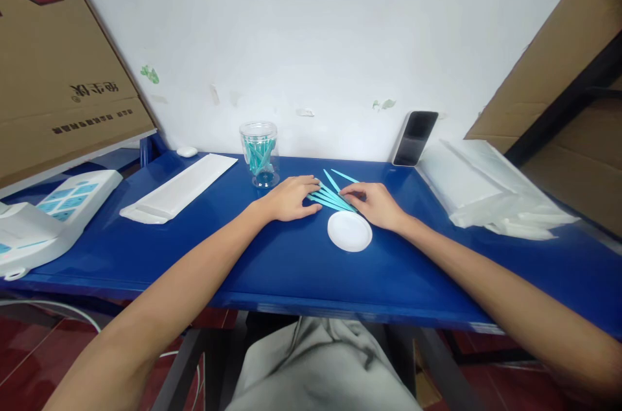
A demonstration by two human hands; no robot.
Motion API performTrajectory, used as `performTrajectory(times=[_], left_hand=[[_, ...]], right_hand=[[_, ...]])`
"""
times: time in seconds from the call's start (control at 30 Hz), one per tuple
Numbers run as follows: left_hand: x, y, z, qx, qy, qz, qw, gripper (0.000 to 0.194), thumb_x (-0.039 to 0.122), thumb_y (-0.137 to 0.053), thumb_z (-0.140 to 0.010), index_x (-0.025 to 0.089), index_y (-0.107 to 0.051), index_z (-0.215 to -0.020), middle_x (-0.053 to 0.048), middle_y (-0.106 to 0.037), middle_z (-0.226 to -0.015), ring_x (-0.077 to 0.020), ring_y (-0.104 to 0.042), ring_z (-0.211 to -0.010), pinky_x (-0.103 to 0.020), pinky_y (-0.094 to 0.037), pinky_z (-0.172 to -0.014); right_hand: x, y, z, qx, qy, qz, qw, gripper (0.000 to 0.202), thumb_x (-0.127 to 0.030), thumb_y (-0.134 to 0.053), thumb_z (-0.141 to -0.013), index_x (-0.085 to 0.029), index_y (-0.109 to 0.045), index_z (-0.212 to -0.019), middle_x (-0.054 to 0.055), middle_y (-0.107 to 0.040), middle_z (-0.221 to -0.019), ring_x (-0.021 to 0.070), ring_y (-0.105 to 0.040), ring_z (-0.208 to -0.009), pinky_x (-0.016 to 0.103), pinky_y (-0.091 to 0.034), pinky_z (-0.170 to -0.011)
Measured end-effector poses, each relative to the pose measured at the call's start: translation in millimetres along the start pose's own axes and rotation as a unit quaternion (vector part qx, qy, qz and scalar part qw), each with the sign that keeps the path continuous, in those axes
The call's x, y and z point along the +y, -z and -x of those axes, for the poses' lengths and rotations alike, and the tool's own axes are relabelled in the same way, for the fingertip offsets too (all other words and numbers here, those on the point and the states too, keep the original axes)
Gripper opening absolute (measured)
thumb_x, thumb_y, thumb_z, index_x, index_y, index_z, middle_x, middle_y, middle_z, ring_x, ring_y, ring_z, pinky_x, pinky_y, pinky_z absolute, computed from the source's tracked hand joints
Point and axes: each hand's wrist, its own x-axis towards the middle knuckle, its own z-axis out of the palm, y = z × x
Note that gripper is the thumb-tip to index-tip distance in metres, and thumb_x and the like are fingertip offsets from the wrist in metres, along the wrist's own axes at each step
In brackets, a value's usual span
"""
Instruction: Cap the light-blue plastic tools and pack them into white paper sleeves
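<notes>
A loose fan of flat turquoise sticks (330, 198) with narrow ends lies on the blue table. At its left side rests my left hand (291, 198), palm down, with thumb and fingers apart and the fingertips touching the sticks' ends. My right hand (376, 203) is closed in a pinch at the right end of the fan, on one or more sticks; how many is hidden by the fingers. Just in front of the sticks a white round lid (350, 231) lies flat. Behind my left hand a clear plastic jar (260, 155) stands upright, with more turquoise pieces inside.
A long white packet (179, 187) and a small white rounded object (187, 152) lie at left, near a white device (80, 200) with blue panels. At right, a phone (414, 139) leans on the wall beside stacked clear plastic bags (481, 184). Cardboard boxes (63, 67) flank the table.
</notes>
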Motion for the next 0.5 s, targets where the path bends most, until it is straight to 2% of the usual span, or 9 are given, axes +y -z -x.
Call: performTrajectory(times=[0.1, 0.27, 0.4, 0.5], left_hand=[[-2.2, -1.7, 0.0, -0.008, 0.004, 0.014, 1.000, 0.062, 0.053, -0.050, -0.098, 0.012, -0.056, -0.144, -0.017, -0.052, -0.154, -0.0316, -0.042, -0.149, -0.045, -0.035, -0.122], [-1.2, -3.3, 2.4, -0.026, 0.008, 0.036, 0.999, 0.072, 0.058, -0.046, -0.100, 0.020, -0.033, -0.160, -0.012, -0.030, -0.168, -0.0326, -0.025, -0.157, -0.050, -0.026, -0.126], [1.2, -3.2, 2.6, -0.072, 0.021, 0.038, 0.996, 0.065, 0.051, -0.041, -0.102, 0.024, -0.033, -0.161, -0.009, -0.025, -0.171, -0.0332, -0.022, -0.158, -0.054, -0.022, -0.125], [1.4, -3.3, 2.5, -0.069, 0.029, 0.031, 0.997, 0.065, 0.050, -0.041, -0.102, 0.020, -0.036, -0.159, -0.013, -0.027, -0.169, -0.0339, -0.025, -0.156, -0.054, -0.023, -0.125]], right_hand=[[-0.3, 3.1, 0.5, -0.013, 0.018, 0.029, 0.999, 0.030, -0.017, -0.052, -0.096, -0.023, -0.079, -0.106, 0.002, -0.079, -0.112, 0.0211, -0.075, -0.097, 0.034, -0.058, -0.089], [2.9, 7.4, 0.5, -0.012, 0.030, 0.086, 0.996, 0.031, -0.018, -0.051, -0.097, -0.022, -0.078, -0.110, 0.004, -0.079, -0.112, 0.0235, -0.073, -0.100, 0.038, -0.056, -0.093], [10.4, 14.0, 0.9, -0.012, 0.024, 0.125, 0.992, 0.028, -0.021, -0.054, -0.096, -0.019, -0.077, -0.110, 0.008, -0.078, -0.112, 0.0263, -0.072, -0.102, 0.040, -0.056, -0.093], [16.4, 18.6, 0.9, -0.019, 0.028, 0.130, 0.991, 0.026, -0.021, -0.056, -0.095, -0.017, -0.077, -0.109, 0.010, -0.077, -0.111, 0.0259, -0.072, -0.099, 0.039, -0.057, -0.090]])
